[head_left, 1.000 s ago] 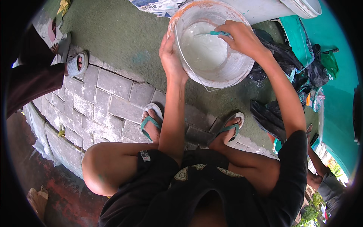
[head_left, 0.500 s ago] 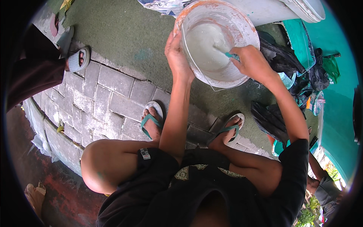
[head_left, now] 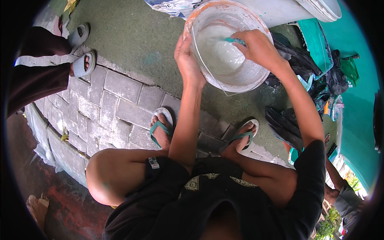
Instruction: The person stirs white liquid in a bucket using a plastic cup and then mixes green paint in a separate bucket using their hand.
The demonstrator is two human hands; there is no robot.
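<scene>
**Two hands at the white bucket**

I look down from the head camera and see a white bucket (head_left: 230, 48) on the green ground (head_left: 132, 36), just past my feet. It has an orange-stained rim and white, milky stuff inside.

My left hand (head_left: 187, 56) is on the near left side of the bucket. The palm lies flat on the wall and the fingers curl over the rim, so it grips the bucket.

My right hand (head_left: 258, 48) is over the bucket, down inside the top. It is closed around a small teal tool (head_left: 234, 40). The tool's tip pokes out toward the white stuff. I cannot tell what kind of tool it is.

My feet wear teal flip-flops (head_left: 162, 128) by the grey paving stones (head_left: 116, 108). Dark bags (head_left: 296, 64) lie to the right of the bucket. Another person's foot in a grey sandal (head_left: 84, 64) is far to the left.
</scene>
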